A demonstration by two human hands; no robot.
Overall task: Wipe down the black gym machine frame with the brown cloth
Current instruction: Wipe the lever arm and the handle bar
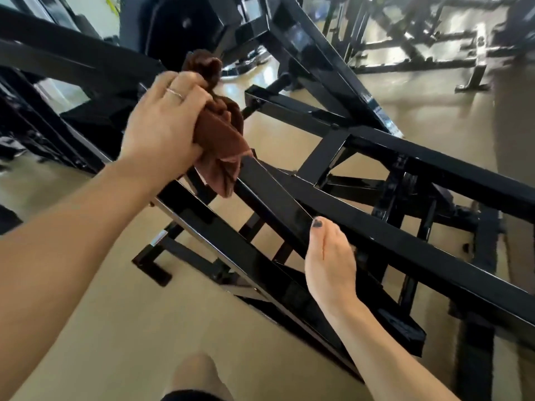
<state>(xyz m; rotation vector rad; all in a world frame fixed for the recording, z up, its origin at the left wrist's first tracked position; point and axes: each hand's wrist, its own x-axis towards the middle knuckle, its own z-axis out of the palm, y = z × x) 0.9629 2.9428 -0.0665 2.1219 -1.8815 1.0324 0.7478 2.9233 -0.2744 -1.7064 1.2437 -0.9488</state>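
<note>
Left hand [162,123] up high, fingers curled tight round the bunched brown cloth [220,140] — it hangs down against a slanted bar of the black gym machine frame [390,244], its lower folds draped over the bar's upper end. Lower down the same bar, the right hand [330,264] grips the frame, thumb on top with a dark-painted nail, the other fingers wrapped underneath out of sight. Beige floor [121,328] below — more black machines [419,47] behind.

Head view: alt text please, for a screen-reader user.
A person's left hand grips a bunched brown cloth against a sloping bar of a black gym machine frame. The right hand rests on a lower bar, thumb on top.
</note>
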